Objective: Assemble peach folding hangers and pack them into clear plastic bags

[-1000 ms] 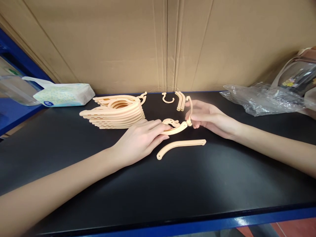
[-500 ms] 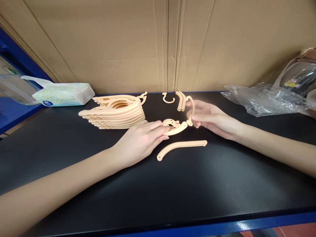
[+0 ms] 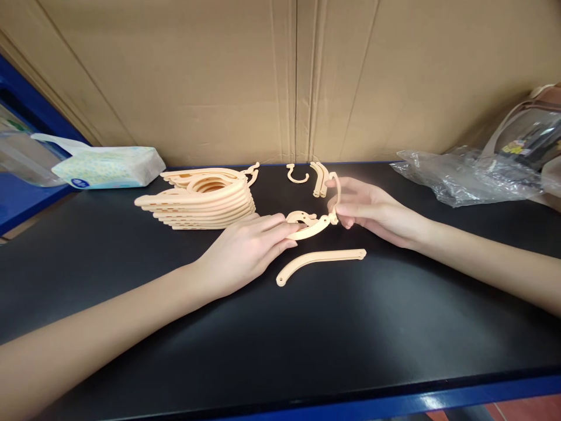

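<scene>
My left hand is closed on a peach plastic hanger body, whose curved, holed end sticks out past the fingertips. Between the thumb and fingers of my right hand is an upright hanger hook. The hook's lower end is right at the tip of the hanger body; whether the two are joined, I cannot tell. In front of my hands lies a loose curved hanger arm. A stack of folded hangers rests just beyond my left hand.
At the back lie a loose hook and hanger arms. A tissue pack is at the left, a crumpled clear plastic bag at the right. Cardboard stands behind the black table.
The hook in my right hand has come slightly closer to the tip of the hanger body. My left hand keeps its hold, and the whole view has shifted a little.
</scene>
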{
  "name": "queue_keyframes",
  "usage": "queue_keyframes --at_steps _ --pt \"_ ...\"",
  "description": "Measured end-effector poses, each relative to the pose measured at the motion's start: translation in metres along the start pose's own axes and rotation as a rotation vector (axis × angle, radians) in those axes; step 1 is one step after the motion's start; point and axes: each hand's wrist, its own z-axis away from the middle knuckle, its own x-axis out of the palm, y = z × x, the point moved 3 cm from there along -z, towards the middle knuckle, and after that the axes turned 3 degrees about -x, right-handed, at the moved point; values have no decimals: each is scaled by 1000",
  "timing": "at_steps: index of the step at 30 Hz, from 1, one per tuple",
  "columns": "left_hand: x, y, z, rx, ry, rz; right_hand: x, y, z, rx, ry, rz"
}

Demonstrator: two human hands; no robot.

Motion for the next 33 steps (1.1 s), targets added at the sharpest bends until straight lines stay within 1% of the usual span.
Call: queue_keyframes --at_steps 5,9,19,23,33 --pt "1 -1 0 28 17 -39 2 0 0 -3 1 25" --pt "1 -1 0 46 27 -78 3 -2 0 7 -28 40" --pt "1 0 0 41 14 -114 -1 5 -1 -32 -55 58" --pt "1 -1 0 43 5 -138 -2 6 -1 -45 -42 75" --pt "1 1 -1 50 -25 -209 -1 5 -1 -24 4 131"
